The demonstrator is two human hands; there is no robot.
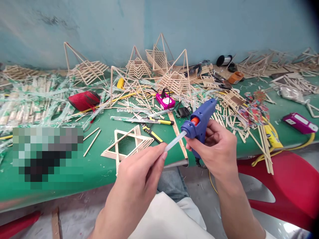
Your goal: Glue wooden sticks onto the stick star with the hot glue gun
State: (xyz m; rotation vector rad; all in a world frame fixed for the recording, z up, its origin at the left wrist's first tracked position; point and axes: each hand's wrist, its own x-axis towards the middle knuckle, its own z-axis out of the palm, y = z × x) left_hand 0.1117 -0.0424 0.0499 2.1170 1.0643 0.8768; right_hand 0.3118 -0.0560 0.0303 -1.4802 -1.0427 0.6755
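Observation:
A blue glue gun [203, 116] is held up over the table's front edge, its nozzle pointing up and to the right. My right hand [216, 146] is closed around its handle. A translucent glue stick [175, 141] sticks out of the gun's rear end. Thumb and fingers of my left hand [142, 176] pinch the stick's free end. Left of the gun, a star-shaped frame of thin wooden sticks [119, 153] lies on the green table [99, 176], partly behind my left hand.
Pliers [153, 133], a yellow-black cutter [161, 122] and a pink power socket [165, 100] lie behind the hands. Stacked stick frames [138, 68] stand near the wall. A red pouch [84, 100] is at left, a red chair [289, 182] at right.

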